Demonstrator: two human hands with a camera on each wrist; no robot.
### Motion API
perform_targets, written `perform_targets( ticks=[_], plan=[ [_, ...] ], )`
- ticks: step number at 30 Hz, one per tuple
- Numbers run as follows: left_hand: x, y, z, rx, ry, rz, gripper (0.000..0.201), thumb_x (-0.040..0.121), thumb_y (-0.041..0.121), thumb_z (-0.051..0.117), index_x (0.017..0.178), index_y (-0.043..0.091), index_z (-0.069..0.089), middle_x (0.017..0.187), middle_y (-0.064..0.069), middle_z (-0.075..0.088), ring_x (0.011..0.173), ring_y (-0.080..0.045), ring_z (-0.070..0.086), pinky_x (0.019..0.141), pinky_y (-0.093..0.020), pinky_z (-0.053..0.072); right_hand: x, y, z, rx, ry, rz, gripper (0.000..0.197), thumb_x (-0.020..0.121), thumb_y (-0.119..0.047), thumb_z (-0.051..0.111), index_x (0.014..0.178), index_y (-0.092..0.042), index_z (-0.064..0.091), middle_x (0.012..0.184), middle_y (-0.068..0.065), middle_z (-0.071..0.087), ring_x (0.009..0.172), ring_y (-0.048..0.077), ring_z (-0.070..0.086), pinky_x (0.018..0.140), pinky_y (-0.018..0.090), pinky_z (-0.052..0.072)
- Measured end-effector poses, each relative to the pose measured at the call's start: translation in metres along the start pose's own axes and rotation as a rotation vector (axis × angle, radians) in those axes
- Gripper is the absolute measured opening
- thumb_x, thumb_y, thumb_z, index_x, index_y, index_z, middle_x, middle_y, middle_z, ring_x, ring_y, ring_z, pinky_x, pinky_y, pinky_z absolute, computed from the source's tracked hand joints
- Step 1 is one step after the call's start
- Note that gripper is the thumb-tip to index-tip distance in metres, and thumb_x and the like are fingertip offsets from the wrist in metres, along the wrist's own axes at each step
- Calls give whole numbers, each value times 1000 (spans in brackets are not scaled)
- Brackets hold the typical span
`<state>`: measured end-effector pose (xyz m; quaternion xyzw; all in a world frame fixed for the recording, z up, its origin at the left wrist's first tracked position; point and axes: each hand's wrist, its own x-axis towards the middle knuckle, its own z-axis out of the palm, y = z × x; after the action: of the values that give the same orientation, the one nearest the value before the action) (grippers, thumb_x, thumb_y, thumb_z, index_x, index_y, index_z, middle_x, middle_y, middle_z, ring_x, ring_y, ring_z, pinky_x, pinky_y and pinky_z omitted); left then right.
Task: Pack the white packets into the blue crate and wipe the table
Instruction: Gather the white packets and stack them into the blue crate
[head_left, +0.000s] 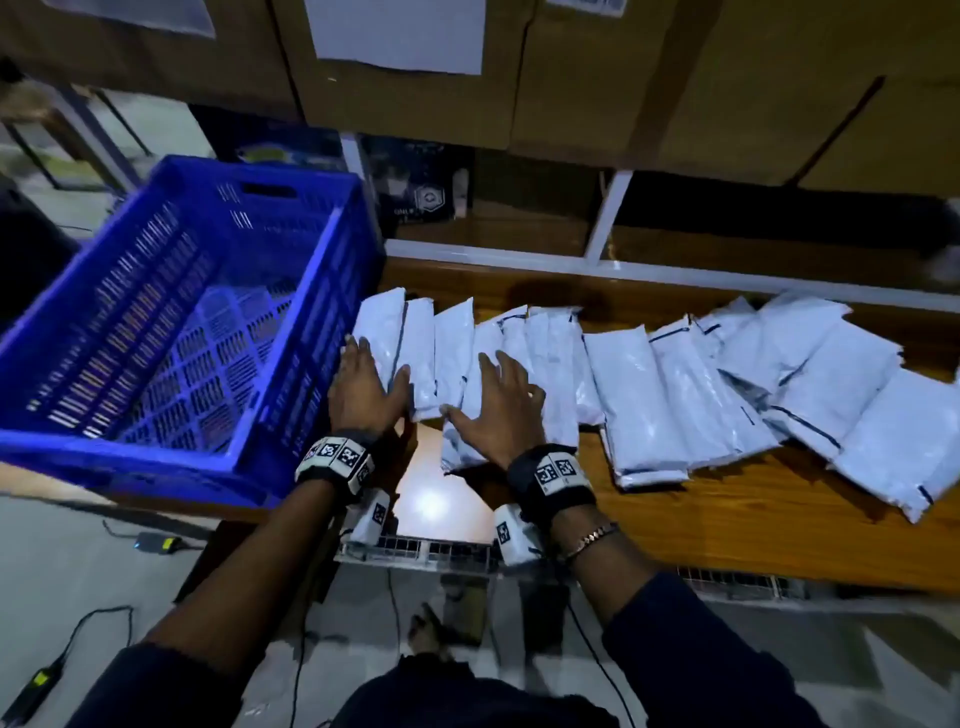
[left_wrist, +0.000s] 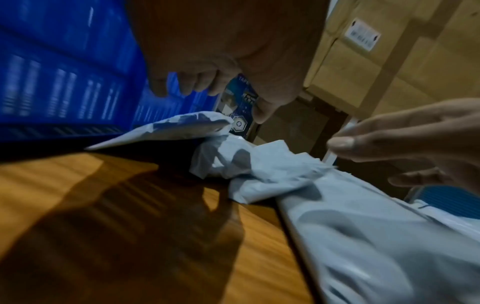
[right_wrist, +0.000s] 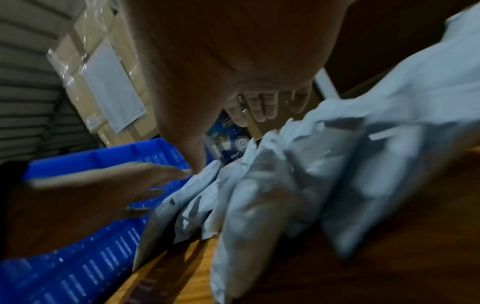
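The empty blue crate (head_left: 130, 462) stands on the left end of the wooden table (head_left: 727, 525). Several white packets (head_left: 639, 395) lie overlapping in a row from the crate's right wall to the right edge. My left hand (head_left: 366, 384) is spread, fingers straight, over the leftmost packets (head_left: 387, 322) beside the crate. My right hand (head_left: 506, 410) is spread over the packets just to its right. In the left wrist view my left hand (left_wrist: 221, 51) hovers slightly above a crumpled packet (left_wrist: 182, 127). In the right wrist view my right hand (right_wrist: 233, 61) is also above the packets (right_wrist: 259, 205). Neither hand holds anything.
Cardboard boxes (head_left: 571, 78) with paper labels fill the shelf behind the table. A white shelf rail (head_left: 623, 270) runs along the table's back edge, with a dark blue box (head_left: 421, 192) under the shelf. Cables and chargers (head_left: 161, 543) lie on the floor.
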<state>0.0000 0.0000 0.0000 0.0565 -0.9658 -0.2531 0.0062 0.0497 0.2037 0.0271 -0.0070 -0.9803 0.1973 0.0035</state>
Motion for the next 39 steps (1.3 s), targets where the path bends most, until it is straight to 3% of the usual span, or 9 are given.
perform_targets(
  ticks=[5, 9, 13, 18, 21, 26, 31, 34, 39],
  plan=[
    [26, -3, 11, -61, -54, -105, 85, 95, 62, 31, 155, 2, 24, 163, -20, 20, 150, -35, 23, 117, -56, 27, 24, -13, 19, -97, -169, 81, 120, 72, -83, 62, 161, -17, 15, 168, 13, 14, 152, 33, 17, 115, 56, 23],
    [32, -4, 24, -32, -54, -34, 68, 99, 57, 38, 146, 8, 38, 161, -21, 23, 150, -35, 20, 116, -59, 25, 30, 7, 24, -185, -192, 104, 141, 58, -85, 72, 162, -18, 6, 170, 10, 6, 153, 33, 14, 116, 57, 22],
    [41, -3, 35, -85, -26, 18, 64, 86, 64, 48, 122, 12, 48, 147, -28, 39, 138, -43, 35, 108, -57, 37, 40, 29, 11, -251, -245, 133, 138, 63, -71, 81, 162, -15, 2, 170, 12, 1, 154, 34, 10, 115, 58, 23],
    [46, 19, 36, -121, -51, -94, 65, 73, 82, 52, 103, 26, 37, 137, -16, 44, 123, -38, 50, 88, -52, 51, 50, 38, 3, -249, -311, 188, 135, 67, -63, 83, 162, -17, -3, 169, 16, -6, 153, 37, 7, 117, 59, 20],
    [43, 29, 34, -116, -72, -115, 69, 71, 79, 58, 106, 23, 38, 127, -8, 47, 108, -36, 57, 81, -49, 52, 47, 35, 5, -233, -262, 210, 123, 74, -58, 78, 162, -18, 2, 167, 21, 2, 152, 40, 12, 117, 58, 21],
    [38, 42, 24, -133, -81, -155, 61, 74, 57, 66, 113, 19, 40, 123, -8, 52, 105, -37, 59, 82, -47, 51, 44, 34, 5, -199, -226, 196, 117, 73, -56, 75, 160, -15, 8, 158, 25, 20, 141, 46, 26, 113, 58, 28],
    [22, 57, 5, -172, -25, -169, 64, 69, 51, 68, 119, 23, 39, 128, -6, 52, 105, -37, 61, 84, -46, 53, 48, 45, -17, -61, -227, 169, 111, 79, -53, 72, 160, -13, 8, 155, 26, 20, 139, 45, 28, 110, 54, 35],
    [6, 67, -6, -155, 41, -141, 69, 77, 52, 66, 131, 19, 40, 133, -9, 50, 113, -34, 57, 87, -43, 50, 44, 61, -42, -58, -244, 139, 114, 79, -47, 76, 161, -15, 4, 157, 27, 18, 141, 44, 26, 109, 51, 37],
    [-28, 93, -27, -125, 133, -87, 67, 84, 53, 67, 135, 19, 40, 133, -10, 47, 112, -34, 56, 78, -35, 39, 39, 85, -92, -43, -157, 127, 119, 75, -44, 83, 161, -17, 5, 159, 25, 18, 142, 44, 26, 106, 49, 41]
  ],
)
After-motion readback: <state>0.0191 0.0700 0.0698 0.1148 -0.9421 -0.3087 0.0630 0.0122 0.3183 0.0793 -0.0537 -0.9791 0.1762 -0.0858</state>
